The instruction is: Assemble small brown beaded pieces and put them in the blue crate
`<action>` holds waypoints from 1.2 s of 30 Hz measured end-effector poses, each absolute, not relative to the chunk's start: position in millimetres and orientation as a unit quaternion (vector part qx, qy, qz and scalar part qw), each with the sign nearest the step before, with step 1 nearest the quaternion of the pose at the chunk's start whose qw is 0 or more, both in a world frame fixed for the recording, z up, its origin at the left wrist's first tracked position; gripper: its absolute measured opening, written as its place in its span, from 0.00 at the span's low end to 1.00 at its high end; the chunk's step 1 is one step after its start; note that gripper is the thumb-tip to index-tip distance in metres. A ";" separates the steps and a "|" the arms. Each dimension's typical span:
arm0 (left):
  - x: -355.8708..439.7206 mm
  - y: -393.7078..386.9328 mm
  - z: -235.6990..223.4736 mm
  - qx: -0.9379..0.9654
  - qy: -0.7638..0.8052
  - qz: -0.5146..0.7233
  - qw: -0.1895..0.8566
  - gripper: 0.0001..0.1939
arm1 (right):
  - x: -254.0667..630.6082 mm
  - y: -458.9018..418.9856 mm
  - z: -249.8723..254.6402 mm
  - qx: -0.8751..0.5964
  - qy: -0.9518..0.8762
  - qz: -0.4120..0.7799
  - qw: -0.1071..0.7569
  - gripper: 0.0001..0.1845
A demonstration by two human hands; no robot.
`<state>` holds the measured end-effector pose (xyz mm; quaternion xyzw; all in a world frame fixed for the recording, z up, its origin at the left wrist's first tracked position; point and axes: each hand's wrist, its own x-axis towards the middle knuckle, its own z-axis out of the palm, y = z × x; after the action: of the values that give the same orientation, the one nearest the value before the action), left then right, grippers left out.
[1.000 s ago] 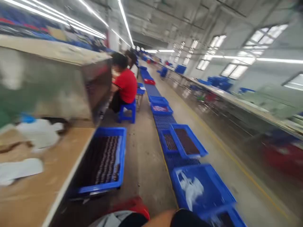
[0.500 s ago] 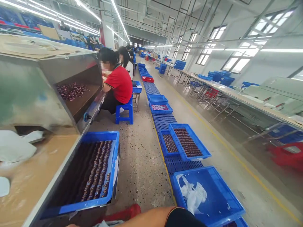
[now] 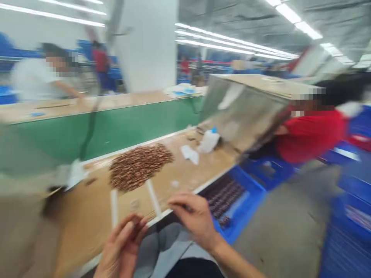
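Ahead of the left hand [image 3: 124,238], forward-left of the right hand [image 3: 198,217], a slantwise brown pile [image 3: 140,166] is being borne by the desk [image 3: 77,220]; neither grip's closure can be told.

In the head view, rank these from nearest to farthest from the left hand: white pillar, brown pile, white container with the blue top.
From the left hand:
1. Brown pile: on the tabletop, just beyond the hand.
2. White container: farther along the tabletop, to the right.
3. White pillar: in the background, beyond the green divider.
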<state>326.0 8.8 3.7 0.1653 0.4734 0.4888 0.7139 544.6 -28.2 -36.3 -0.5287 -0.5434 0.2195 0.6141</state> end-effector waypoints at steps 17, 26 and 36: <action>307.9 26.1 -64.9 0.097 0.303 0.529 0.787 0.17 | 617.4 49.7 -134.0 -0.614 -0.638 0.204 0.418 0.17; 260.8 61.7 -106.8 0.166 0.315 0.612 0.706 0.18 | 574.9 62.0 -95.8 -0.566 -0.643 0.230 0.462 0.08; 247.7 69.7 -123.1 0.188 0.259 0.646 0.693 0.16 | 504.2 84.8 -66.2 -0.456 -0.794 0.138 0.377 0.06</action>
<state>247.7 69.7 -123.1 0.1884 0.2586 0.6460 0.6930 504.2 84.8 -66.2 -0.4562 -0.7941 0.1380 0.3771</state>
